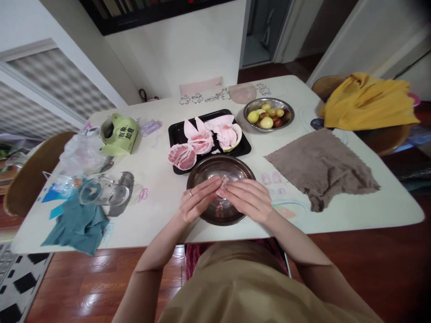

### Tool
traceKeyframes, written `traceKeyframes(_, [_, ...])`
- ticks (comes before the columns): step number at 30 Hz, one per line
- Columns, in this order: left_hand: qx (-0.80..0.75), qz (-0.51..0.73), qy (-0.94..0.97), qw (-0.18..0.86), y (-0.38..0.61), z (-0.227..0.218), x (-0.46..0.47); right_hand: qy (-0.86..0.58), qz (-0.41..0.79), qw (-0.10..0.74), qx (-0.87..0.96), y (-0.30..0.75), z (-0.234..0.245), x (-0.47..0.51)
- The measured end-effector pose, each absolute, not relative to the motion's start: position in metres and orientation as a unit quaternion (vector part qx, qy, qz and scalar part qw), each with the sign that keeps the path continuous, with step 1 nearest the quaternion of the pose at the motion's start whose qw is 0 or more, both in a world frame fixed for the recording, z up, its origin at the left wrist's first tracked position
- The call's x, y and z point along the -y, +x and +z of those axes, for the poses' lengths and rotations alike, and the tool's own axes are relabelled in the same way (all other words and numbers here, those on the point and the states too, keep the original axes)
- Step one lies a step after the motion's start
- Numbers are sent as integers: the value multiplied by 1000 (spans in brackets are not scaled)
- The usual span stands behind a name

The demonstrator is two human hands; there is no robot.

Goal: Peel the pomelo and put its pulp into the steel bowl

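Over a steel bowl [225, 217] at the table's near edge, my left hand [199, 197] and my right hand [249, 199] meet at the fingertips. Between them they pinch a small pale-pink piece of pomelo [222, 183], partly covered by the fingers. Just behind the bowl lies a black tray [246, 146]. On it are a peeled pomelo half [182, 156], an opened pomelo chunk [201, 141], and pieces of pink-white rind [220, 121].
A steel bowl of mixed fruit [251, 128] stands behind right. To the right lies a brown cloth [319, 161]. At left are a glass jug [107, 192], a teal cloth [79, 224] and a green carton [125, 137]. Yellow fabric [367, 103] hangs over a chair.
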State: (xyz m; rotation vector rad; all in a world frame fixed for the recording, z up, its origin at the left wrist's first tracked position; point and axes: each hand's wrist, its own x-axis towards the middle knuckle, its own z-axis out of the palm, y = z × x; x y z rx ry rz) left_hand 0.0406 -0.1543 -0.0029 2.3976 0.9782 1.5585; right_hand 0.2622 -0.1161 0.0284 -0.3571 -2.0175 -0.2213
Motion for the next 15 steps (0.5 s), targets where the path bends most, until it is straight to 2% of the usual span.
traceKeyframes(5, [-271,503,820,7,41,9,146,-127,-163,469,858,267,36,127])
traceKeyframes(15, [-280,487,827,-8,39,12,158,-163,-42,506,846,269,32,134])
